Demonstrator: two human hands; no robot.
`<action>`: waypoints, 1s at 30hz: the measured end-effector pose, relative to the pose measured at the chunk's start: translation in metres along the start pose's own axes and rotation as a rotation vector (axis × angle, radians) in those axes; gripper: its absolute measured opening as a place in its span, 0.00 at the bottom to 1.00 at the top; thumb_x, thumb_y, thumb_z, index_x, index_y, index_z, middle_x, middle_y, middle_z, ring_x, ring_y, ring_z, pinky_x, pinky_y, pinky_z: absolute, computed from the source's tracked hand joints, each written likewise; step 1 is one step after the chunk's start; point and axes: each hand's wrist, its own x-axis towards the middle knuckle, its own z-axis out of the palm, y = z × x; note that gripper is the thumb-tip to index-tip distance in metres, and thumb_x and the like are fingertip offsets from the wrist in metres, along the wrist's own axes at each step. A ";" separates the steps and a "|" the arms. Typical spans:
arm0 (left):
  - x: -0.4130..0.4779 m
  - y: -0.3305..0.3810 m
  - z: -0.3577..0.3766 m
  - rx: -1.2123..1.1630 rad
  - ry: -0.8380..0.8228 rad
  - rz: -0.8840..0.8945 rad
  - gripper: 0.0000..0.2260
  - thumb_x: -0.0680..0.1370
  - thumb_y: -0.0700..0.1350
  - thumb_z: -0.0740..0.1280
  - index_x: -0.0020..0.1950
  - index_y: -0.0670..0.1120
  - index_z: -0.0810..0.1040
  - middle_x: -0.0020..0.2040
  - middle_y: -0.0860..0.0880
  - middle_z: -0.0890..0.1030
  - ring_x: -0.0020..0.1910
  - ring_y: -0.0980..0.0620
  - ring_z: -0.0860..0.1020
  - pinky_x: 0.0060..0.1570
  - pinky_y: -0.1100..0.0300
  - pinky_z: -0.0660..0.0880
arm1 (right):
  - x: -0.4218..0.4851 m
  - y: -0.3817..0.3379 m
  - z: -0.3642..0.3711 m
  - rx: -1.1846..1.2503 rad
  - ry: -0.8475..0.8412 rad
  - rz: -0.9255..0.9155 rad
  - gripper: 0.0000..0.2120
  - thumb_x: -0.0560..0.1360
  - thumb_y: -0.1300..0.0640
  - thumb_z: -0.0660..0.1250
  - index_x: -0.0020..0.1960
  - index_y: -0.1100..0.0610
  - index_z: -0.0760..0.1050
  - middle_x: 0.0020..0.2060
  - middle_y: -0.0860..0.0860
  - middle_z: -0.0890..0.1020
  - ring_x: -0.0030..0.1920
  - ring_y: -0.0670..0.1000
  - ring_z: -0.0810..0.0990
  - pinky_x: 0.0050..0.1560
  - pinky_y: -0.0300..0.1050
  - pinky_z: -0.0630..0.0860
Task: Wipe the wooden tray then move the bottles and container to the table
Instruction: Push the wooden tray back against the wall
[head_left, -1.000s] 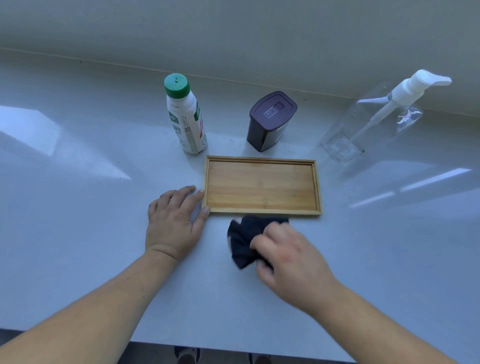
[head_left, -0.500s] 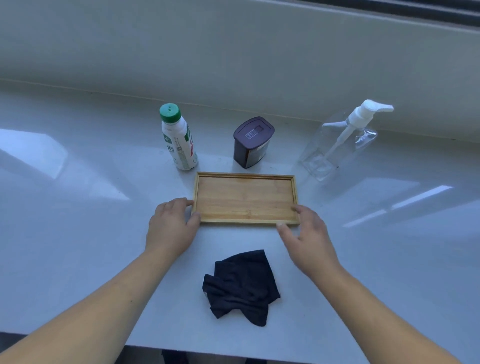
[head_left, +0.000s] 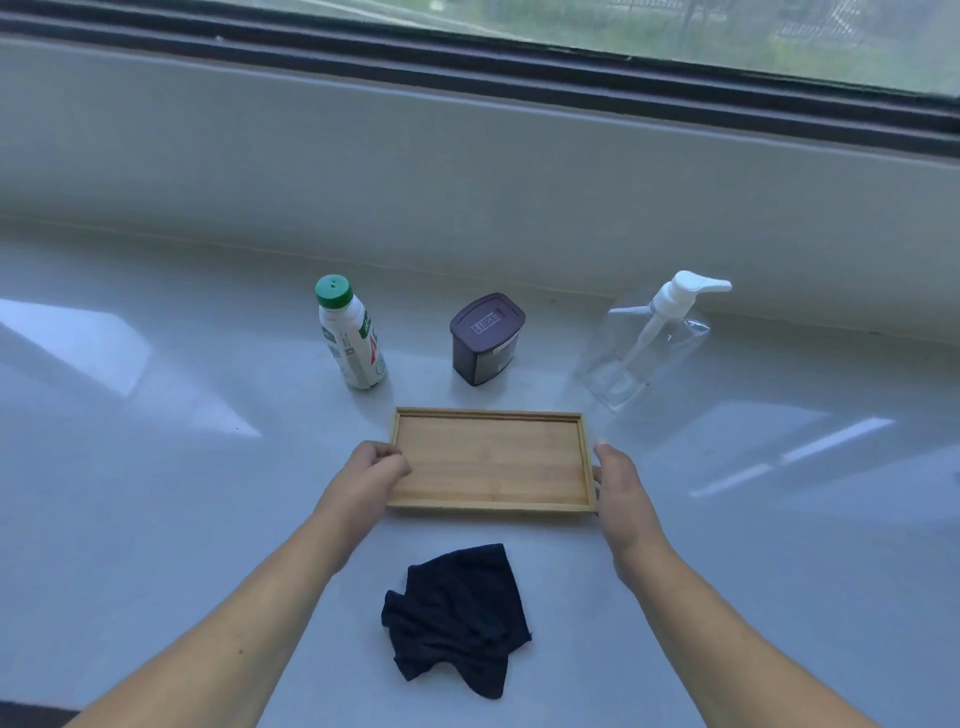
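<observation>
An empty wooden tray lies flat on the pale table. My left hand grips its left short edge, thumb over the rim. My right hand holds the right short edge. Behind the tray stand a white bottle with a green cap, a dark lidded container and a clear pump bottle, all on the table. A crumpled dark cloth lies on the table in front of the tray, between my forearms, touched by neither hand.
A low wall rises behind the objects, with a dark window frame above it. The table's near edge runs along the bottom left of the view.
My right hand let go of the cloth and moved to the tray's right edge. My left hand closed on the left edge. The view tilted up.
</observation>
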 end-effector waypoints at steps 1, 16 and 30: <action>-0.004 0.000 0.005 0.001 -0.030 0.000 0.17 0.68 0.58 0.65 0.56 0.59 0.77 0.59 0.55 0.78 0.59 0.53 0.76 0.65 0.46 0.74 | -0.005 0.002 -0.008 0.011 0.019 -0.004 0.25 0.70 0.26 0.55 0.61 0.37 0.71 0.63 0.42 0.77 0.66 0.49 0.73 0.71 0.52 0.65; -0.045 0.073 0.200 0.096 -0.372 0.104 0.12 0.64 0.56 0.66 0.46 0.62 0.79 0.54 0.50 0.80 0.54 0.48 0.77 0.63 0.47 0.75 | -0.009 0.022 -0.217 -0.009 0.361 -0.014 0.36 0.74 0.28 0.51 0.71 0.48 0.72 0.68 0.49 0.77 0.70 0.52 0.73 0.75 0.57 0.64; -0.005 0.187 0.399 0.122 -0.212 0.118 0.15 0.65 0.56 0.65 0.49 0.55 0.78 0.49 0.50 0.80 0.46 0.49 0.75 0.43 0.53 0.68 | 0.147 -0.024 -0.390 -0.026 0.303 -0.043 0.36 0.74 0.26 0.50 0.73 0.44 0.71 0.66 0.42 0.75 0.66 0.47 0.71 0.67 0.50 0.65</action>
